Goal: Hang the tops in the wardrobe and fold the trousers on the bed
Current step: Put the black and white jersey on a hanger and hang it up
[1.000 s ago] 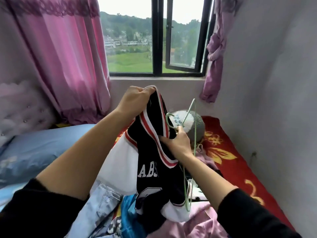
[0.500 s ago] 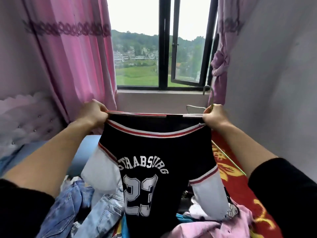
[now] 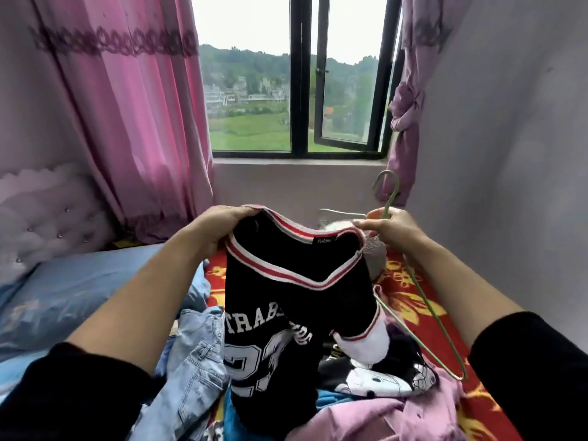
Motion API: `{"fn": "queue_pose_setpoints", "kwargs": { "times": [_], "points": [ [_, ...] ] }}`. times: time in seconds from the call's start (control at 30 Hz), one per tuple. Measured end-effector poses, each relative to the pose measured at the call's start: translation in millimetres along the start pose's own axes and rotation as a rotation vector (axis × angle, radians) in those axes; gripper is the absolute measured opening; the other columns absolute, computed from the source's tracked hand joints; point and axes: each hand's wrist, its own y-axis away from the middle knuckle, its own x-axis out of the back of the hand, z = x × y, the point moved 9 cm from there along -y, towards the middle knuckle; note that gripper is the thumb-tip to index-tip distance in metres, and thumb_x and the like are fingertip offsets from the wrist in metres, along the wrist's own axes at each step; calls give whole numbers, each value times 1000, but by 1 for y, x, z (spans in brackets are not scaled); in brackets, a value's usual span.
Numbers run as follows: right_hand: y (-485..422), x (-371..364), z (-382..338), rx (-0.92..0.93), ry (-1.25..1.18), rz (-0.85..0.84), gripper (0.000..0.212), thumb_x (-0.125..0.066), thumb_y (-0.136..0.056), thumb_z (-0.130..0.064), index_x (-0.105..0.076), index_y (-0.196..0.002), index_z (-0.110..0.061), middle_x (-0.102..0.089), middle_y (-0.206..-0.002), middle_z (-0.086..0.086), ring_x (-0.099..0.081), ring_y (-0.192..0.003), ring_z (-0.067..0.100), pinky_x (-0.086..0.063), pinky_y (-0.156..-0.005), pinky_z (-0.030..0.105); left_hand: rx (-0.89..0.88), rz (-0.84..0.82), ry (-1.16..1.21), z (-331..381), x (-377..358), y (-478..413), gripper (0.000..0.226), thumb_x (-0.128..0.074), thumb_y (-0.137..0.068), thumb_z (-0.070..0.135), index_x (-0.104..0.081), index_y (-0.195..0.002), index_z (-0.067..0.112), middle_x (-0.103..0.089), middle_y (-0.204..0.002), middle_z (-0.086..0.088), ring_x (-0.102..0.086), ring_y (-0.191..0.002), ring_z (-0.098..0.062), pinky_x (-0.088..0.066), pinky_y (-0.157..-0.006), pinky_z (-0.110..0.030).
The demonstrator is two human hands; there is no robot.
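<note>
A black jersey top (image 3: pixel 286 313) with a red-and-white neck band and white sleeves hangs in front of me over the bed. My left hand (image 3: pixel 219 227) grips the left side of its neckline. My right hand (image 3: pixel 394 230) holds the right side of the neckline together with a thin green wire hanger (image 3: pixel 423 300). The hanger's hook points up by the curtain and its frame runs down outside the top on the right. Light blue jeans (image 3: pixel 191 361) lie in the clothes pile under the top.
The bed (image 3: pixel 410 291) has a red flowered cover and a blue pillow (image 3: pixel 73 294) on the left. A pink garment (image 3: pixel 381 418) and a black-and-white printed top (image 3: pixel 381 377) lie in the pile. A grey-white plush (image 3: pixel 372 249) sits behind the jersey. Window ahead, wall close on the right.
The top was stretched wide between both hands half a second ago. Now my hands have come closer together and the neckline sags open. The hanger is tilted, hook up.
</note>
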Motion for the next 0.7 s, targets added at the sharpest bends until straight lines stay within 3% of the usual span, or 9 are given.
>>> {"fn": "queue_pose_setpoints", "kwargs": {
  "times": [0.1, 0.2, 0.3, 0.37, 0.43, 0.57, 0.7],
  "points": [
    [5, 2, -1, 55, -178, 39, 14, -65, -90, -25, -62, -93, -11, -52, -61, 2, -44, -42, 3, -35, -41, 17, -82, 162, -139, 0, -3, -10, 12, -69, -85, 20, -73, -87, 9, -65, -51, 3, -59, -41, -7, -45, -40, -15],
    [10, 8, 13, 62, -375, 52, 11, -60, -93, -16, -67, -85, -11, -39, -48, -6, -31, -34, 2, -24, -32, 15, -135, 270, -257, -3, 0, -20, 12, -69, -82, 25, -75, -84, 14, -66, -60, 2, -61, -55, -14, -51, -56, -22],
    [17, 6, 39, -20, -662, -79, 28, -49, -96, -11, -67, -74, -14, -26, -43, -9, -20, -33, 3, -14, -32, 11, -173, 346, -341, -5, 6, -22, 16, -67, -80, 29, -76, -81, 16, -65, -66, 2, -61, -67, -19, -53, -68, -29],
    [25, 3, 56, -87, -749, -150, 38, -42, -97, -10, -66, -68, -16, -23, -43, -8, -18, -33, 2, -9, -33, 11, -186, 384, -373, -5, 13, -24, 20, -67, -80, 31, -72, -69, 16, -63, -67, -1, -63, -69, -22, -57, -74, -35],
    [31, -1, 72, -141, -734, -190, 31, -42, -97, -10, -62, -74, -13, -22, -43, -8, -18, -33, 3, -8, -35, 11, -200, 412, -405, -4, 20, -25, 26, -68, -77, 36, -68, -61, 15, -64, -68, -5, -68, -73, -27, -59, -75, -43],
    [37, -9, 92, -174, -535, -224, 16, -48, -93, -5, -61, -83, -5, -23, -44, -6, -17, -36, 4, -7, -38, 14, -239, 457, -460, -1, 28, -24, 31, -67, -76, 40, -71, -64, 11, -70, -68, -9, -70, -74, -31, -59, -71, -44],
    [41, -25, 69, -63, -419, -192, 16, -57, -92, -7, -68, -81, -3, -29, -44, -5, -22, -37, 6, -15, -37, 16, -332, 433, -590, 6, 11, -14, 20, -67, -83, 33, -77, -83, 15, -73, -79, -12, -69, -78, -29, -57, -75, -39]
  ]
}}
